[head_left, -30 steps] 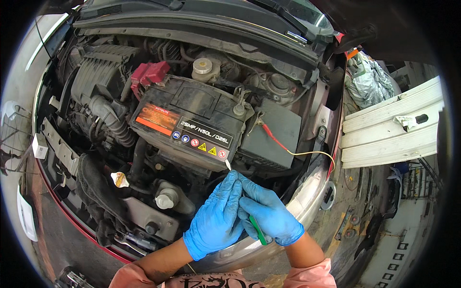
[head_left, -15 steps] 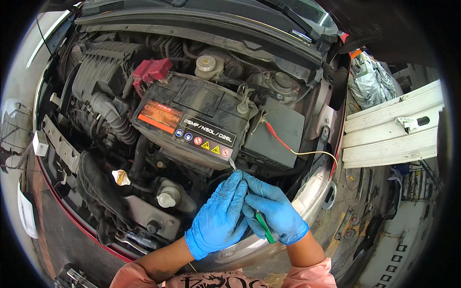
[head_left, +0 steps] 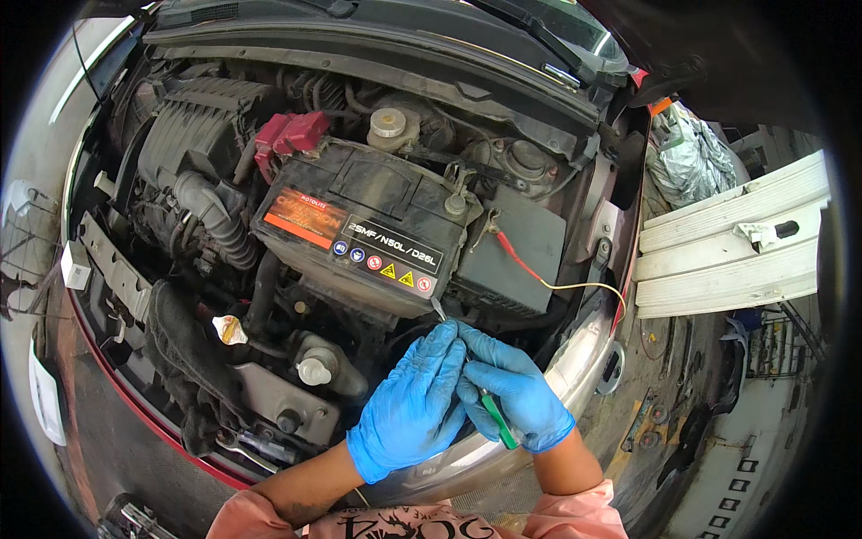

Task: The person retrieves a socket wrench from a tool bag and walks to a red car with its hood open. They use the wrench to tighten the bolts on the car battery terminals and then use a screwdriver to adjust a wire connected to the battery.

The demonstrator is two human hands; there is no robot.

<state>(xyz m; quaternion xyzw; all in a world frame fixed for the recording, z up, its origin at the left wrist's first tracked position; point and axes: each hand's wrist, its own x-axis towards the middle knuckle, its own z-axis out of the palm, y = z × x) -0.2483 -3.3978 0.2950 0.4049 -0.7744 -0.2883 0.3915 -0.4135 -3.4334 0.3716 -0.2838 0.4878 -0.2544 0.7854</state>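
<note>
Both my hands, in blue gloves, meet in front of the car battery. My left hand is closed, its fingertips pinching a small silvery metal piece that sticks out toward the battery's near right corner. My right hand is wrapped round a green-handled screwdriver. The handle points down toward me. Most of its thin shaft is hidden by the gloves, and its tip cannot be seen. My right fingertips touch the left ones beside the metal piece.
Right of the battery is a black fuse box with a red-sleeved clip and wire across it. A red terminal cover, a reservoir cap and a spanner lie around. White panels stand at right.
My hands stay together, still gripping the same things. The screwdriver handle has shifted slightly right and down, and the head view has moved a little.
</note>
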